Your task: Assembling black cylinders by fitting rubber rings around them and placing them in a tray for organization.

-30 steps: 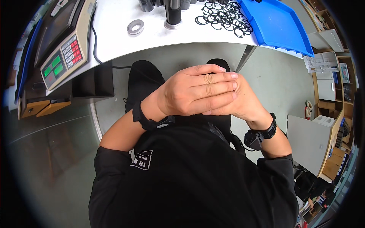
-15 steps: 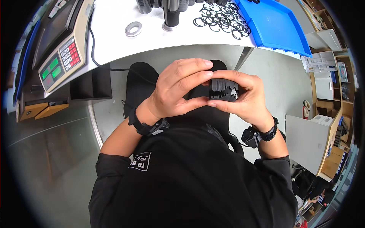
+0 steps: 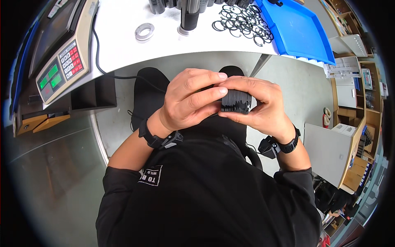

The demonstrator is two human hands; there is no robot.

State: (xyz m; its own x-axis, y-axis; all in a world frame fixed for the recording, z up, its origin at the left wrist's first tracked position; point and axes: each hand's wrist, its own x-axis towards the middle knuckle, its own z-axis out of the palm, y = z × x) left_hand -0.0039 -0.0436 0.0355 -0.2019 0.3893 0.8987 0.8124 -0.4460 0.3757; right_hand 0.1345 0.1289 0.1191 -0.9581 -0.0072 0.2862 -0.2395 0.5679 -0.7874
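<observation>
Above my lap I hold a thick stack of black retaining rings (image 3: 236, 101) between both hands. My right hand (image 3: 265, 101) wraps round it, thumb below and fingers across the top. My left hand (image 3: 191, 96) presses its fingers against the stack's left end, which they partly hide. The ring edges face up, with an uneven line of gaps along them. On the table beyond my hands lies a loose pile of black retaining rings (image 3: 243, 23). Left of that pile stands a metal post (image 3: 190, 16) with a black lower section and a pale round base.
A pale metal ring (image 3: 144, 31) lies on the white table (image 3: 119, 45). At the left is a scale (image 3: 61, 68) with green displays and a black cable (image 3: 97, 53). An empty-looking blue tray (image 3: 298, 33) sits at the right edge. Dark cylinders (image 3: 157, 5) line the back.
The stack has turned slightly in my hands and moved a little left and down. Its ring edges look more evenly lined up. The view has shifted slightly.
</observation>
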